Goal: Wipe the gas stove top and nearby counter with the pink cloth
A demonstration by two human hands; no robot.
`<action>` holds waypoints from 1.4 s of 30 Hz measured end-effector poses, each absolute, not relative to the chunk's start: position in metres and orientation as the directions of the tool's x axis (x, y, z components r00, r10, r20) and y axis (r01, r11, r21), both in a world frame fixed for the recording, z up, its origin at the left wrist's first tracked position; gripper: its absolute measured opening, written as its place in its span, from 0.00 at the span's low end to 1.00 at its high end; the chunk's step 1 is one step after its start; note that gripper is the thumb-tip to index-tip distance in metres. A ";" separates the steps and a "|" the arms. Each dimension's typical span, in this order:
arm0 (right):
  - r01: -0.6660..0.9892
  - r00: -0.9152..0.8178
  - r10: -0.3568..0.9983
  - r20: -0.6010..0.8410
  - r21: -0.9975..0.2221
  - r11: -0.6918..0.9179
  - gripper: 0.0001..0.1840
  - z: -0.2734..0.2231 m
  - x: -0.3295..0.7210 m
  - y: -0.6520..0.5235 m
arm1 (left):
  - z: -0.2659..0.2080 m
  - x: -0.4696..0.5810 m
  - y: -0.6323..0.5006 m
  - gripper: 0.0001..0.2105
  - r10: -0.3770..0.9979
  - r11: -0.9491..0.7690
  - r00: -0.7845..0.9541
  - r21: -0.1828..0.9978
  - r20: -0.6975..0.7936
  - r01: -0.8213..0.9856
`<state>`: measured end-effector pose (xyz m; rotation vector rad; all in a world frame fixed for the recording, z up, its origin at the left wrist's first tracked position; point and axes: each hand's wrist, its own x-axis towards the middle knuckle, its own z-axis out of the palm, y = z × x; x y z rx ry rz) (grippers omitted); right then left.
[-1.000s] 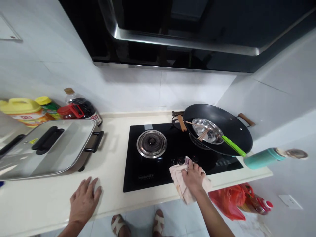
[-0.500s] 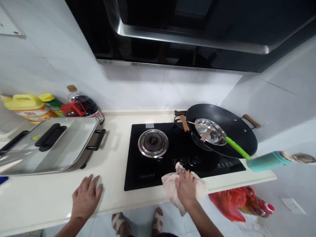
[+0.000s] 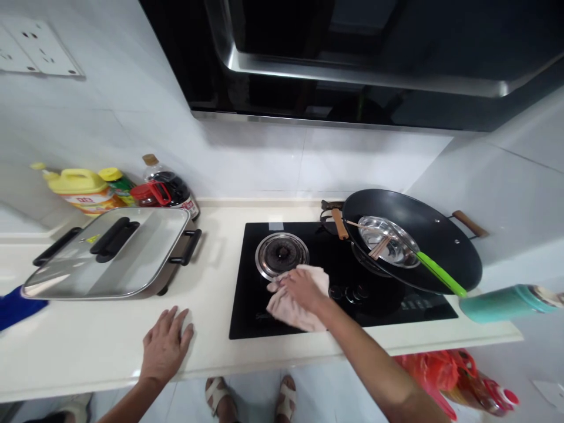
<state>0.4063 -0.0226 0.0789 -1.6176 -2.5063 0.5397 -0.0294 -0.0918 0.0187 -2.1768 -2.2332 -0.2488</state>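
Observation:
My right hand [image 3: 304, 289] presses a pale pink cloth [image 3: 288, 310] onto the black glass cooktop [image 3: 247, 294], just in front of the left burner [image 3: 282, 255]. Its fingers are closed on the cloth, and part of the cloth spreads out around them. My left hand [image 3: 165, 346] rests flat on the cream countertop [image 3: 211, 329], left of the cooktop, with its fingers apart and nothing in it. To the right of the cloth are the stove knobs [image 3: 355, 292].
A black wok [image 3: 434, 235] on the right burner holds a metal bowl [image 3: 400, 254], chopsticks and a green-handled utensil [image 3: 438, 271]. A teal flask [image 3: 502, 304] stands at the right. Left are a lidded electric pan [image 3: 145, 258], a soy sauce bottle [image 3: 171, 185] and yellow jug [image 3: 81, 182]. A range hood [image 3: 343, 94] overhangs.
My right hand has moved the cloth left and away from me, from the cooktop's front edge to beside the left burner. My left hand stays on the countertop. The view has shifted slightly.

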 end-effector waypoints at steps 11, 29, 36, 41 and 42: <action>0.958 -0.170 0.892 -0.418 -0.282 0.051 0.54 0.082 0.465 -0.035 | 0.016 -0.030 -0.093 0.26 0.991 0.016 -0.029 0.100 0.128 0.995; 0.984 0.078 0.913 -0.400 -0.116 -0.135 0.43 0.084 0.579 -0.025 | 0.019 -0.027 -0.093 0.26 0.991 0.023 -0.039 0.125 0.126 0.992; 0.974 0.100 0.866 -0.490 -0.129 -0.186 0.49 0.087 0.578 -0.055 | 0.022 -0.029 -0.093 0.28 0.997 0.021 -0.030 0.121 0.066 0.992; 0.953 0.227 0.869 -0.439 -0.083 -0.291 0.47 0.098 0.569 -0.030 | 0.032 0.007 -0.092 0.26 0.984 -0.061 0.039 0.122 0.175 0.991; 0.947 0.250 0.869 -0.427 -0.076 -0.311 0.45 0.098 0.569 -0.024 | 0.032 0.020 -0.092 0.26 0.971 -0.134 0.105 0.125 0.215 0.983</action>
